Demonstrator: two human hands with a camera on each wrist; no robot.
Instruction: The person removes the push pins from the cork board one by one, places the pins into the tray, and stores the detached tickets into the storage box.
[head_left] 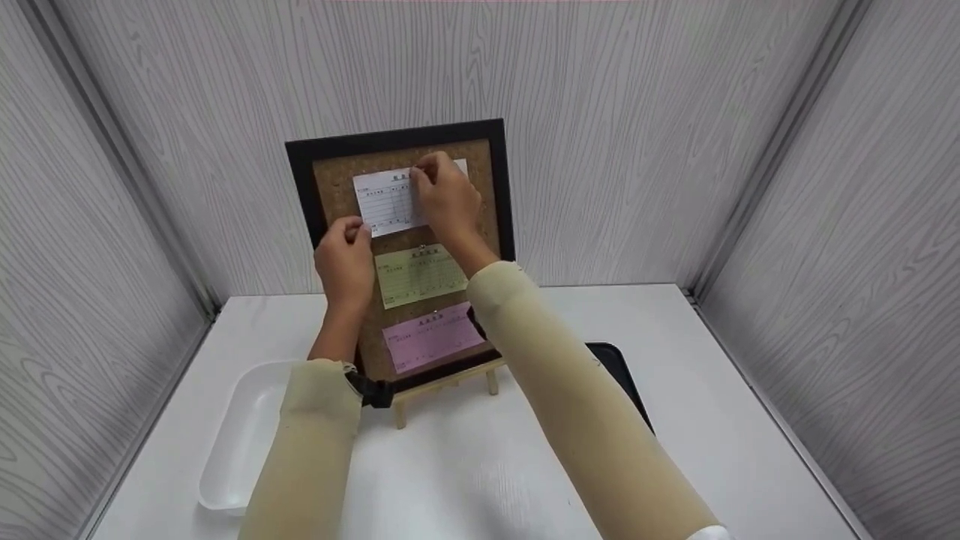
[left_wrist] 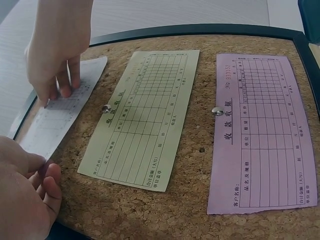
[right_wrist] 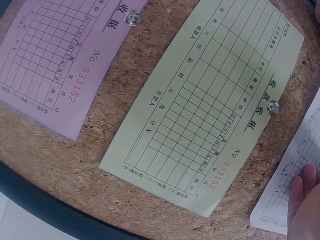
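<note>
A white receipt slip lies against the upper part of a black-framed cork board. The left hand pinches its lower left corner between thumb and fingers. At the slip's top edge, near the printed heading, the right hand has thumb and forefinger tips together against the paper; I cannot tell what is between them. Below hang a green receipt and a pink receipt. A clear round-headed pushpin fixes the green one at its heading, and another pushpin fixes the pink one.
The board leans on a small wooden easel on the white table. To the left stands a white tray. A black tray is partly hidden behind the right forearm. Wood-grain panels enclose the table.
</note>
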